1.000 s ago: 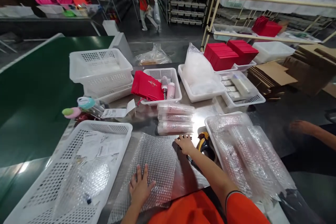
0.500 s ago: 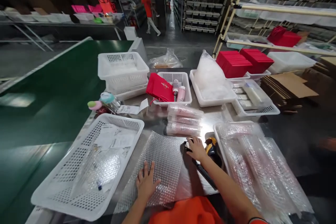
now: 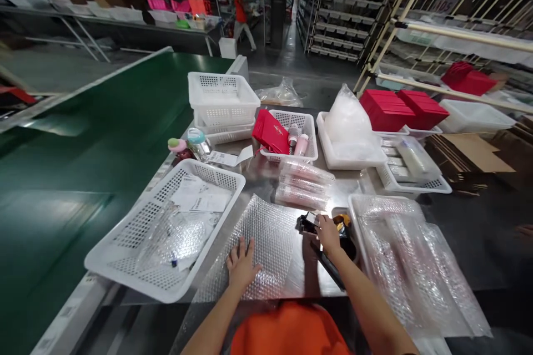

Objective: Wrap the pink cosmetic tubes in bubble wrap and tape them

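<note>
We look down at a metal table (image 3: pixel 261 182), where a flat sheet of bubble wrap (image 3: pixel 270 238) lies in front of us, its near end hanging past the table's edge. Our left hand (image 3: pixel 244 267) rests on the sheet's left part, palm down, fingers spread. Our right hand (image 3: pixel 328 233) is beyond the sheet's right edge, fingers bent against a black tool (image 3: pixel 307 224); we cannot tell whether they pinch it.

Just beyond the sheet, three bubble-wrapped rolls (image 3: pixel 303 186) lie side by side. To the left stands a white basket (image 3: pixel 164 293) holding papers (image 3: pixel 210 201) and clear wrapping. To the right, long wrapped bundles (image 3: pixel 400 244) lie over a white tray. Farther back, a smaller basket (image 3: pixel 313 127) holds a red bag (image 3: pixel 272 132) and a pink bottle (image 3: pixel 301 145). A green conveyor belt (image 3: pixel 95 138) runs along our left.
</note>
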The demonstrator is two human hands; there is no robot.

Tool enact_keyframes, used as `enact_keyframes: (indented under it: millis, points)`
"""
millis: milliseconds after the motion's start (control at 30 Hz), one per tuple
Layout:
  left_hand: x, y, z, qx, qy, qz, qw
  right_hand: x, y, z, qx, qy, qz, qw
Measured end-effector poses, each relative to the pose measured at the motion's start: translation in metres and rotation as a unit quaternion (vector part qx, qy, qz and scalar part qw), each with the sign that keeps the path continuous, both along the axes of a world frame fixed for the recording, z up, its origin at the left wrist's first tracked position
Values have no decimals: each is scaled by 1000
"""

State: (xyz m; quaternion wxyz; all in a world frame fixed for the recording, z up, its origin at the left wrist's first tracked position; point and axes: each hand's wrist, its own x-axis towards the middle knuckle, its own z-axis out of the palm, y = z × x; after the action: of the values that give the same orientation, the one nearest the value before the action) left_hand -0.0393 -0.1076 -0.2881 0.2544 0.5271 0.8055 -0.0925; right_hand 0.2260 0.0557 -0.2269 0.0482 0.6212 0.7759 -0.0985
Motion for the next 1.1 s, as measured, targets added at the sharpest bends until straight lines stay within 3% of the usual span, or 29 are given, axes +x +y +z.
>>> enact_keyframes:
  millis: [200, 367, 533, 800, 1100]
  points:
    - [0, 0, -4, 14, 7, -9, 1000, 8, -5, 7, 5, 10, -30, 999]
    - [-2, 2, -6, 22, -8, 5, 1000, 0, -2, 1, 7, 12, 4, 1000]
    - [-1, 8, -3, 19, -23, 21, 999, -4, 11, -4, 9, 7, 34, 999]
    - [2, 8, 2, -16, 4, 11, 1000, 18, 40, -13, 5, 18, 22, 1000]
    - [2, 6, -2, -16, 11, 20, 1000, 40, 58, -24, -71, 60, 122, 988]
